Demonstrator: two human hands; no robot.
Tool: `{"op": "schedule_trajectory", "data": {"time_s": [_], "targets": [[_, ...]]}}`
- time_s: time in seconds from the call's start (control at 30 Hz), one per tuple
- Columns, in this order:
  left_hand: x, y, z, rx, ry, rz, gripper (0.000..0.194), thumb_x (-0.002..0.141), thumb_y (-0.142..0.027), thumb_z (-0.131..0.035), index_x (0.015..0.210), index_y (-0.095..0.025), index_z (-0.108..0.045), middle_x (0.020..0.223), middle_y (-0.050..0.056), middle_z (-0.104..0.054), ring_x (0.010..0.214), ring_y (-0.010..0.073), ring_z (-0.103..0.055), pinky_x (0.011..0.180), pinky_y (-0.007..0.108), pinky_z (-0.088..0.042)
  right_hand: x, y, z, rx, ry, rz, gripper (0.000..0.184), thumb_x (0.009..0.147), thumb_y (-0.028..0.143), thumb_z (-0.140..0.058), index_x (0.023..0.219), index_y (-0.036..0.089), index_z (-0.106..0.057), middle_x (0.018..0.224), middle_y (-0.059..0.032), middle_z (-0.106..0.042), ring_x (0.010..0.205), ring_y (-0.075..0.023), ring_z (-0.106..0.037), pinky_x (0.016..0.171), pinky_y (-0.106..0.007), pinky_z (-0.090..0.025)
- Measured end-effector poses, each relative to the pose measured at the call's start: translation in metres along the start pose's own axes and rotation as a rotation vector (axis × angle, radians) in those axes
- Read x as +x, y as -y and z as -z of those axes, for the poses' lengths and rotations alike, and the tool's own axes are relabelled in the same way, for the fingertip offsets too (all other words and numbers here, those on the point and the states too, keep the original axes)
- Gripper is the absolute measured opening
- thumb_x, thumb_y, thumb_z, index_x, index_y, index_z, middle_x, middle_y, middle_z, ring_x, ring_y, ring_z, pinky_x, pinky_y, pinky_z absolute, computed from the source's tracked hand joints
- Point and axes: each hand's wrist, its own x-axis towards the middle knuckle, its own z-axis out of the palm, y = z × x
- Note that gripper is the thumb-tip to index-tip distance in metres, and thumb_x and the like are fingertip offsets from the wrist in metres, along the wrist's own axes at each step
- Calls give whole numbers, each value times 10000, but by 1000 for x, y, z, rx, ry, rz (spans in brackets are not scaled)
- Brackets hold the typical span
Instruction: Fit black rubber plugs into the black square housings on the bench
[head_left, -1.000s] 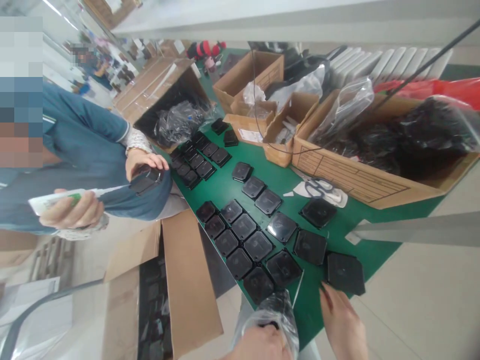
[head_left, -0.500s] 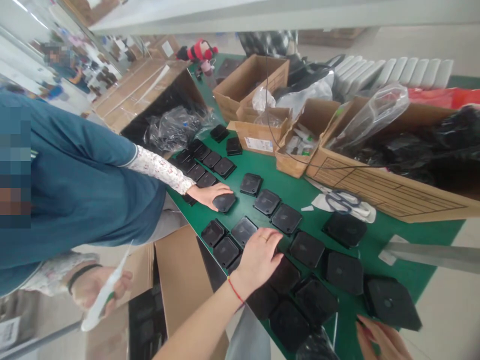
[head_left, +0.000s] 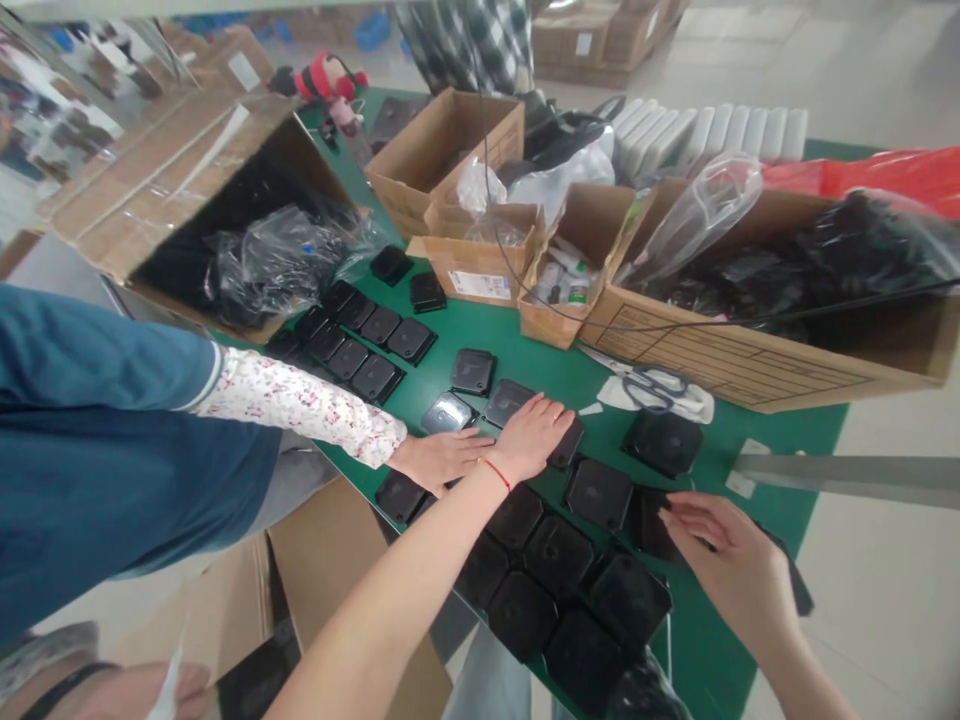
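Note:
Black square plastic casings with clipped corners (head_left: pixel 598 493) lie in rows on the green table. My left hand (head_left: pixel 534 437), with a red string at the wrist, lies across two casings in the middle, fingers stretched out over their tops. Beneath its fingers a casing (head_left: pixel 566 448) is partly hidden. At the right, my right hand (head_left: pixel 724 550) pinches the edge of a dark casing (head_left: pixel 651 522), which looks tilted. Another casing (head_left: pixel 795 580) is mostly hidden behind that hand. A co-worker's hand (head_left: pixel 442 458) in a floral sleeve reaches in under my left forearm.
Scissors (head_left: pixel 656 388) lie on a white cloth near the cardboard boxes (head_left: pixel 780 370) along the back. A small box (head_left: pixel 555 322) holds bottles. A metal post (head_left: pixel 847 474) stands at the right. A large open carton (head_left: pixel 150 190) with clear plastic stands at left.
My left hand has moved away from me onto casings farther back. My right hand has come up from the lower edge onto a casing. The co-worker's hand has moved nearer to me.

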Motion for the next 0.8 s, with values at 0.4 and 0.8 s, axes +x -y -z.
{"op": "schedule_trajectory", "data": {"time_s": [0.4, 0.8], "targets": [[-33, -40, 31, -417, -214, 257, 896, 592, -329, -854, 1363, -155, -432, 1266, 130, -489, 1134, 290, -494, 1007, 440, -481, 15, 17, 12, 339, -78, -51, 308, 740, 458, -750, 848, 177, -687, 787, -78, -713, 691, -175, -691, 647, -274, -610], [-35, -96, -20, -558, -192, 188, 826, 656, -297, -787, 1379, -138, -420, 1302, 131, -514, 1196, 283, -460, 1087, 459, -425, -13, 5, -1, 118, 176, 209, 184, 897, 355, -601, 882, 196, -693, 815, -45, -688, 630, -139, -628, 593, -269, -546]]}}
